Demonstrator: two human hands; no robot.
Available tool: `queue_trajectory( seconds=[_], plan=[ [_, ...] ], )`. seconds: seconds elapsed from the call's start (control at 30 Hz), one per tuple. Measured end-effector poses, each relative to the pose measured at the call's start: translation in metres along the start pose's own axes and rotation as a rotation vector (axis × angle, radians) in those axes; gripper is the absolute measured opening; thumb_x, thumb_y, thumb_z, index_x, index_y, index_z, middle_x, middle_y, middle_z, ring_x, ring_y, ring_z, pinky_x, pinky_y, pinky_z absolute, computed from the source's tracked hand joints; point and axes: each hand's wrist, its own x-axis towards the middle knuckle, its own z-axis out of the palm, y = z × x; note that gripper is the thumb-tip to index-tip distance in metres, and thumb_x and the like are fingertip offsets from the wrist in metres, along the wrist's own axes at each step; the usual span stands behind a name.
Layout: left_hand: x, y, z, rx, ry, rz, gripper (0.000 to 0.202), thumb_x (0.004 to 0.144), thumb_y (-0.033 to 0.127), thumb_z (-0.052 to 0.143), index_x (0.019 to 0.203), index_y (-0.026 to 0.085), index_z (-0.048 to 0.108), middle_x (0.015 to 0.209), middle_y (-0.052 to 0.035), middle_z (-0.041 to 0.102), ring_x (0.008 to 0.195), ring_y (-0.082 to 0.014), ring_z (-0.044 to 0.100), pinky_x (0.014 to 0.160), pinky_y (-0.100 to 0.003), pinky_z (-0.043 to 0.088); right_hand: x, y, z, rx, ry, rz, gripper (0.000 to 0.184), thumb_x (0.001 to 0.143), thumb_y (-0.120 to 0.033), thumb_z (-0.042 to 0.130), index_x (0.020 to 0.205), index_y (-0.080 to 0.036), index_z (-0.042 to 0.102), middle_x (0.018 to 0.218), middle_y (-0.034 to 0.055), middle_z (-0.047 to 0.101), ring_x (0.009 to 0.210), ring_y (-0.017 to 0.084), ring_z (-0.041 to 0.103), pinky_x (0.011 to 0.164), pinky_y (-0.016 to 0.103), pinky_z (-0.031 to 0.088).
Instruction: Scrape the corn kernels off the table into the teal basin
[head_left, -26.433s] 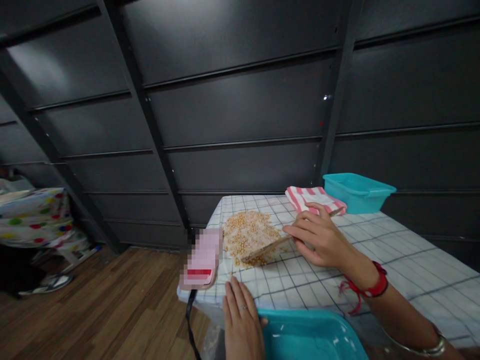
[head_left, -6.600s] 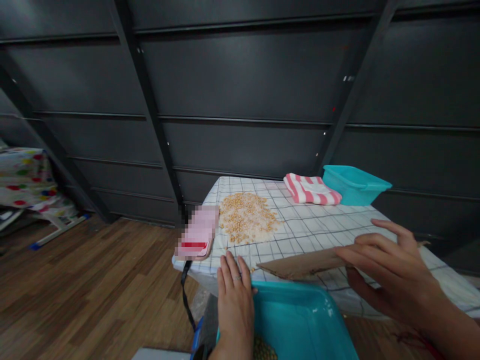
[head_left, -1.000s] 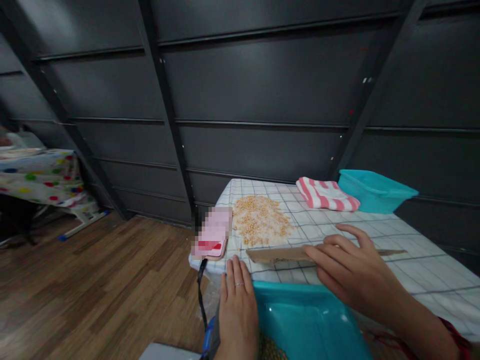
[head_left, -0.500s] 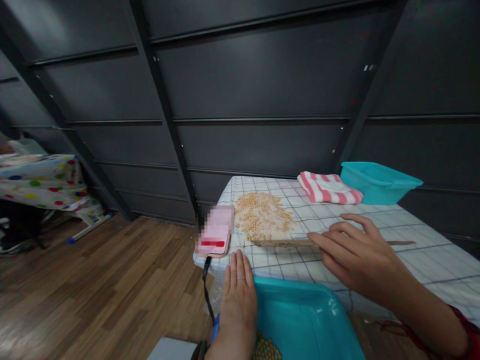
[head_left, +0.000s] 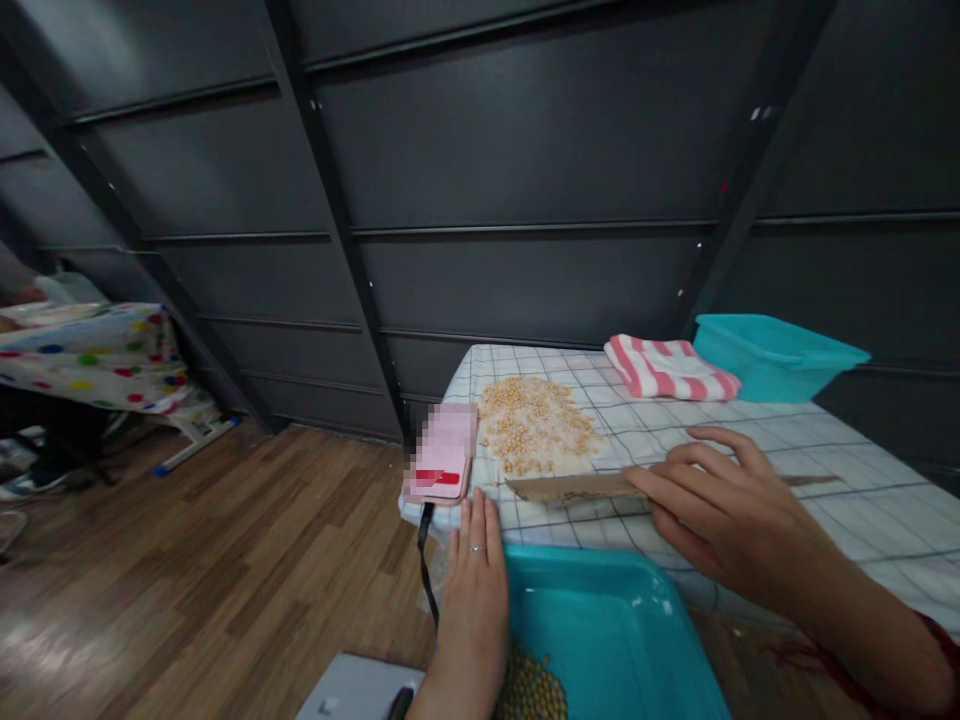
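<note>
My right hand (head_left: 724, 505) grips a thin brown strip of cardboard (head_left: 570, 487), its long edge low over the checked tablecloth. Just beyond the strip spreads a pile of yellow beans mixed with white grains (head_left: 536, 425). My left hand (head_left: 476, 580) is stretched out, its straight fingers close together at the table's near edge and a ring on one of them. It lies along the left side of a teal plastic tub (head_left: 600, 625). Greenish-brown beans (head_left: 532, 692) lie in the tub's near left part, partly hidden by my left hand.
Left of the pile, a pink phone (head_left: 445, 460) lies at the table's edge, with a black cable (head_left: 424, 560) hanging down. At the back right are a folded striped towel (head_left: 667, 370) and another teal tub (head_left: 772, 360). A dark panelled wall (head_left: 540, 150) stands behind.
The head view has shifted slightly left, so things sit further right. The cardboard strip has tilted and shows more of its broad face. Both hands hold nearly the same poses.
</note>
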Motion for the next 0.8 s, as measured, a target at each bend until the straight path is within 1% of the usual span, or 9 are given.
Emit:
queue_trajectory(
  seconds=[0.1,0.2,0.37,0.47,0.5,0.53,0.57,0.67,0.8],
  plan=[
    [0.004,-0.005,-0.004,0.019,-0.029,0.039,0.061,0.075,-0.006,0.029,0.132,0.010,0.041,0.134,-0.0152,0.052,0.124,-0.0222,0.046,0.093,-0.035,0.049,0.000,0.001,0.001,-0.040,0.005,0.006,0.023,0.087,-0.014,0.037,0.087,-0.016,0.060,0.063,0.0013,0.059,0.066,0.019,0.050,0.077,0.040,0.035],
    [0.006,0.003,-0.008,0.007,-0.029,0.038,0.058,0.076,-0.004,0.031,0.131,0.008,0.043,0.136,-0.0155,0.050,0.125,-0.0241,0.045,0.095,-0.038,0.047,-0.010,0.009,-0.002,-0.111,0.008,0.042,0.020,0.087,-0.014,0.040,0.090,-0.016,0.059,0.064,0.0015,0.060,0.067,0.019,0.051,0.077,0.040,0.036],
    [0.002,0.024,-0.008,-0.066,0.015,-0.044,0.054,0.079,0.009,0.038,0.133,0.010,0.042,0.137,-0.0137,0.049,0.127,-0.0248,0.043,0.097,-0.039,0.045,-0.050,0.031,-0.017,-0.184,0.089,0.069,0.012,0.087,-0.019,0.046,0.095,-0.020,0.055,0.071,0.0024,0.061,0.071,0.020,0.052,0.078,0.040,0.040],
    [-0.001,0.031,-0.005,-0.092,0.043,-0.106,0.057,0.079,0.013,0.039,0.136,0.011,0.036,0.140,-0.0131,0.046,0.132,-0.0252,0.035,0.102,-0.043,0.040,-0.075,0.036,-0.020,-0.220,0.122,0.129,0.018,0.083,-0.016,0.053,0.098,-0.022,0.058,0.075,0.0045,0.063,0.074,0.022,0.053,0.072,0.038,0.041],
    [-0.001,0.031,-0.005,-0.086,0.047,-0.121,0.058,0.079,0.012,0.039,0.137,0.011,0.035,0.141,-0.0127,0.045,0.133,-0.0252,0.033,0.103,-0.044,0.038,-0.083,0.035,-0.017,-0.232,0.093,0.180,0.020,0.083,-0.014,0.050,0.099,-0.023,0.059,0.079,0.0058,0.064,0.075,0.023,0.053,0.071,0.039,0.040],
    [-0.001,0.032,-0.006,-0.076,0.044,-0.127,0.058,0.078,0.012,0.038,0.136,0.012,0.035,0.141,-0.0125,0.044,0.133,-0.0251,0.033,0.104,-0.044,0.038,-0.091,0.034,-0.013,-0.258,0.064,0.163,0.020,0.083,-0.014,0.049,0.099,-0.021,0.060,0.078,0.0066,0.065,0.073,0.023,0.053,0.068,0.039,0.039],
    [0.000,0.031,-0.008,-0.062,0.035,-0.121,0.058,0.078,0.011,0.038,0.136,0.011,0.037,0.141,-0.0125,0.044,0.133,-0.0252,0.035,0.103,-0.044,0.039,-0.099,0.033,-0.007,-0.285,-0.028,0.145,0.021,0.083,-0.013,0.049,0.099,-0.020,0.060,0.080,0.0075,0.066,0.073,0.023,0.054,0.066,0.039,0.039],
    [0.002,0.028,-0.017,-0.017,0.006,-0.074,0.054,0.077,0.009,0.038,0.131,0.008,0.044,0.138,-0.0146,0.048,0.126,-0.0259,0.045,0.097,-0.041,0.045,-0.127,0.032,0.013,-0.335,-0.153,0.169,0.025,0.084,-0.010,0.043,0.094,-0.020,0.062,0.079,0.0078,0.068,0.069,0.022,0.055,0.060,0.038,0.038],
    [0.004,0.025,-0.025,0.002,-0.007,-0.064,0.053,0.077,0.007,0.038,0.130,0.008,0.045,0.137,-0.0155,0.048,0.124,-0.0262,0.047,0.094,-0.041,0.048,-0.146,0.030,0.025,-0.271,-0.185,0.287,0.024,0.084,-0.014,0.039,0.093,-0.019,0.061,0.080,0.0066,0.068,0.070,0.022,0.060,0.055,0.036,0.041]
  ],
)
